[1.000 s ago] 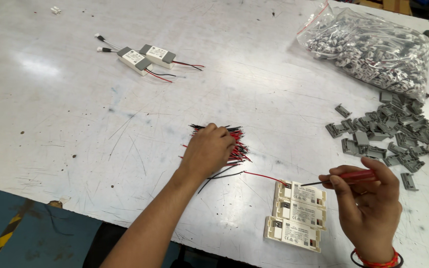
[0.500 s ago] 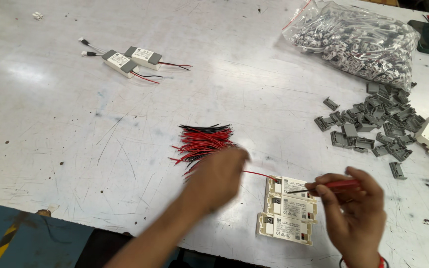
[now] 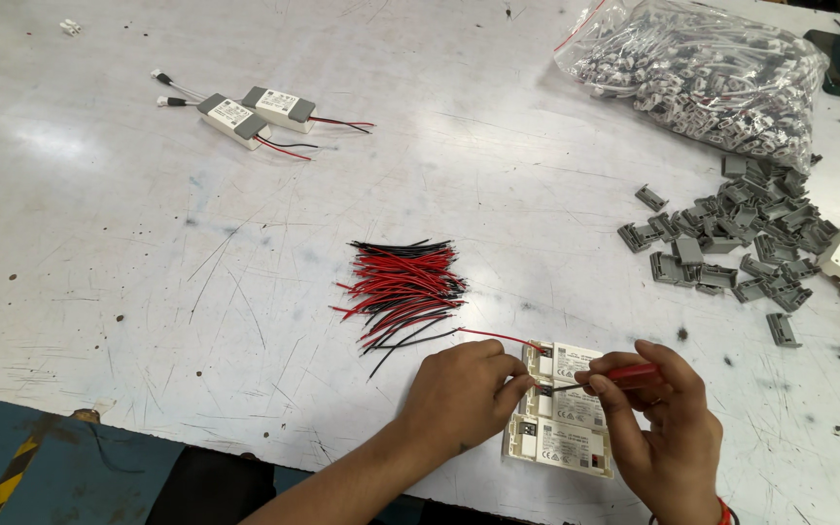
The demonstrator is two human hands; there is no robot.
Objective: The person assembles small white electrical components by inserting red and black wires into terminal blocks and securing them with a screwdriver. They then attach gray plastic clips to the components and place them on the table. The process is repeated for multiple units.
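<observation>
1. The left hand (image 3: 464, 394) pinched a red wire (image 3: 498, 336) at the end of the white driver modules (image 3: 564, 408), near the front edge of the worktop (image 3: 128, 243)
2. The right hand (image 3: 668, 428) was clenched around a red-handled screwdriver (image 3: 600, 377), its tip at the terminal (apparently fastening that wire)
3. Two finished units (image 3: 257, 110) lay far off; a large pile of red and black wires (image 3: 405, 287) and grey caps (image 3: 741, 243) sat unused, so most work seemed left

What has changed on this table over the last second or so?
The left hand left the pile of red and black wires and came toward the person to the white modules, bringing a red wire. The right hand kept holding the red screwdriver there. The grey clips and bag stayed put.
</observation>
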